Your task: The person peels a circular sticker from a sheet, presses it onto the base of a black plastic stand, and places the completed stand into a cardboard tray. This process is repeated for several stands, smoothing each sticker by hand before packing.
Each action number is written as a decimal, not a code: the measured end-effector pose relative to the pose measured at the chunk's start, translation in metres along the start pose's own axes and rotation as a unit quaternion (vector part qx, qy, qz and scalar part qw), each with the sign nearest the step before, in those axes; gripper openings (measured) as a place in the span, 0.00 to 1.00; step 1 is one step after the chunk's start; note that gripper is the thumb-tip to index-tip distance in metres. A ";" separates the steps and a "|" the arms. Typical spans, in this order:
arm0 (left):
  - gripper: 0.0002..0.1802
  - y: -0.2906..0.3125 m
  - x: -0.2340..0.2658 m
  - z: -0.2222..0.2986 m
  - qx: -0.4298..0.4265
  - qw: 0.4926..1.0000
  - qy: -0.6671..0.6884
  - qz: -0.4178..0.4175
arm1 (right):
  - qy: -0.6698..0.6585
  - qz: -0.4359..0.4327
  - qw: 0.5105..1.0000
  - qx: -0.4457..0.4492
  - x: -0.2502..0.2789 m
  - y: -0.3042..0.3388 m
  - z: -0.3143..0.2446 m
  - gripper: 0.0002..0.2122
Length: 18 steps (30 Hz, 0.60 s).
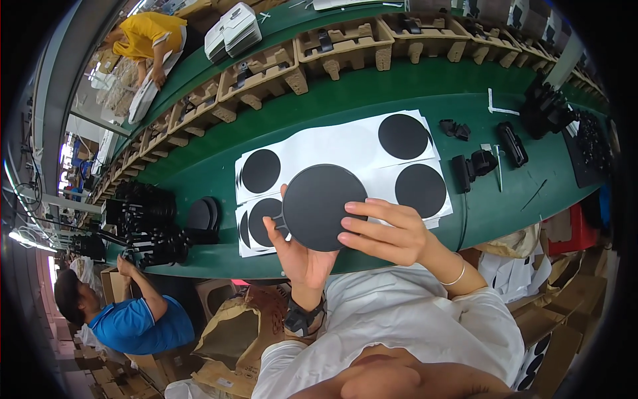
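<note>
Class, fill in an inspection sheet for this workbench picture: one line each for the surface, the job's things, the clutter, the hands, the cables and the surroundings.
Surface: green bench top, long and curving away to the left.
Job's things: black round disc held up over the bench; white sheets bearing black circles lie beneath it.
Clutter: small black parts and a black clip-like piece to the right; stack of black discs to the left.
Hands: left hand supports the disc from below; right hand rests its fingers on the disc's face.
Cables: thin dark cord over the bench's near edge.
Surroundings: cardboard trays in a row behind; two other people at left; brown cartons below.
</note>
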State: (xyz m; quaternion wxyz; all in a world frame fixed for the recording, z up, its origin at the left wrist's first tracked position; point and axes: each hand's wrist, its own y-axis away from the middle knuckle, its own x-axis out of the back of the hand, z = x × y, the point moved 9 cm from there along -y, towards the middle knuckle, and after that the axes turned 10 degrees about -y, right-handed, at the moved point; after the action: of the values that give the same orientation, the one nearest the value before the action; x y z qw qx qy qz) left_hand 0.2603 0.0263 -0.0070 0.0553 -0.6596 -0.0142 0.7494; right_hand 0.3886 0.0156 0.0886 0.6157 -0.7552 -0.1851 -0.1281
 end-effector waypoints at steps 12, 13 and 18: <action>0.50 -0.016 0.005 0.001 -0.144 0.780 -0.609 0.010 | 0.066 0.109 0.990 -0.065 0.022 0.004 0.023 0.11; 0.49 -0.020 0.004 0.002 -0.155 0.720 -0.676 0.009 | 0.080 0.121 0.987 -0.076 0.034 0.004 0.029 0.11; 0.36 -0.014 -0.036 0.070 -0.282 0.316 -0.901 0.098 | 0.228 0.145 0.955 -0.123 0.112 -0.013 0.097 0.12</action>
State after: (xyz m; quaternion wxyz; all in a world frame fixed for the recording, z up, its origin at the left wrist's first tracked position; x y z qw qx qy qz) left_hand 0.1964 0.0402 0.0393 -0.2544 0.4494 -0.2012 0.8324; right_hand 0.4803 0.1259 0.1269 0.5558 -0.7945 0.0883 -0.2280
